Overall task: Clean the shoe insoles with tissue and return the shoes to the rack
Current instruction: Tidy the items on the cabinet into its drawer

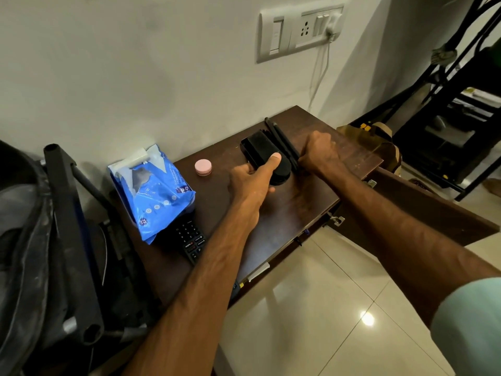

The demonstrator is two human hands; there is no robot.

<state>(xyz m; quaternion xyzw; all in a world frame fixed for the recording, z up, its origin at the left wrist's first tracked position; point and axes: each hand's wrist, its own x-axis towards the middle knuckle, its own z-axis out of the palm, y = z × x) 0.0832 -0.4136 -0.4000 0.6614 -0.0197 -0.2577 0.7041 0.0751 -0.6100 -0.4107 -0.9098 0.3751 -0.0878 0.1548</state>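
Observation:
A black shoe [261,149] lies on the dark wooden cabinet top [273,213], toe toward the wall. My left hand [250,180] grips its near end, thumb pressed on the upper surface. My right hand [320,153] is closed on the shoe's right side, against a second black piece [282,142] that stands on edge there; I cannot tell whether that piece is the other shoe or a strap. A blue pack of tissue wipes [156,191] stands at the left of the cabinet, its top flap open. No tissue shows in either hand.
A small pink round tin [203,167] sits between the wipes and the shoe. A black remote [189,237] lies under the pack. A black metal rack [461,126] stands at the right on the tiled floor [325,308]. A folded black frame [65,240] leans at the left.

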